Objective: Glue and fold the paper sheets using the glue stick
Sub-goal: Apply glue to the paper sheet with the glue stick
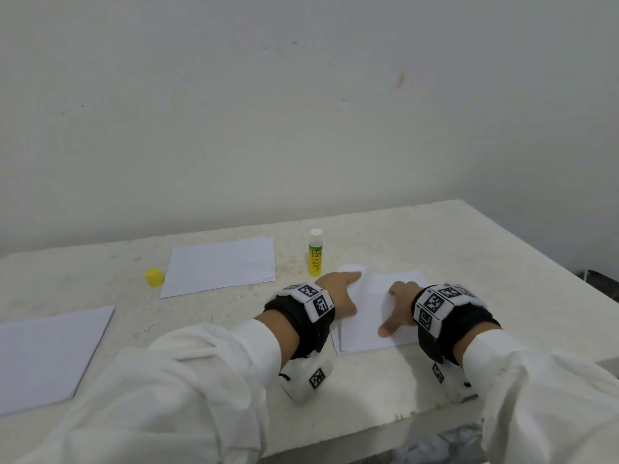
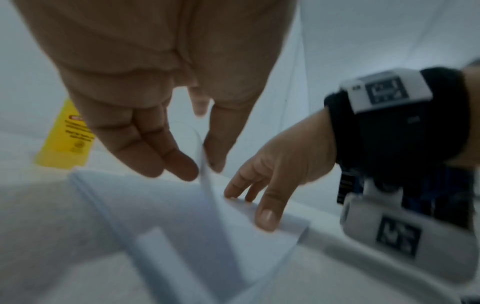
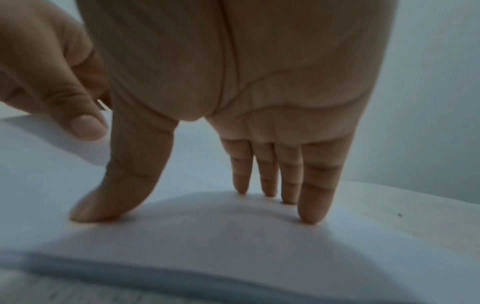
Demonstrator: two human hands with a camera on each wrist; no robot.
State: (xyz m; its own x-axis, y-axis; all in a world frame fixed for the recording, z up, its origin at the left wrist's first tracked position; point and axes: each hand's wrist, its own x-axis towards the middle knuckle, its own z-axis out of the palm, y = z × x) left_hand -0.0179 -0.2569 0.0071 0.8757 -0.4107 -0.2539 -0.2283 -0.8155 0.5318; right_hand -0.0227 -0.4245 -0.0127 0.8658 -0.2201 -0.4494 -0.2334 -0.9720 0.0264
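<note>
A small stack of white paper sheets (image 1: 371,329) lies in front of me near the table's front edge. My left hand (image 1: 348,291) pinches the left part of the top sheet (image 2: 207,185) between thumb and fingers (image 2: 182,164) and holds it lifted and curled over. With straight, spread fingers (image 3: 311,205) and thumb, my right hand (image 1: 397,309) presses down on the right part of the stack. The yellow and white glue stick (image 1: 315,253) stands upright and uncapped just behind the sheets. Its yellow cap (image 1: 154,277) lies apart to the left.
A second stack of white sheets (image 1: 219,266) lies at the back left of the pale table (image 1: 435,249). Another sheet (image 1: 50,356) lies at the near left. A plain wall rises behind the table. The table's front edge runs just below my wrists.
</note>
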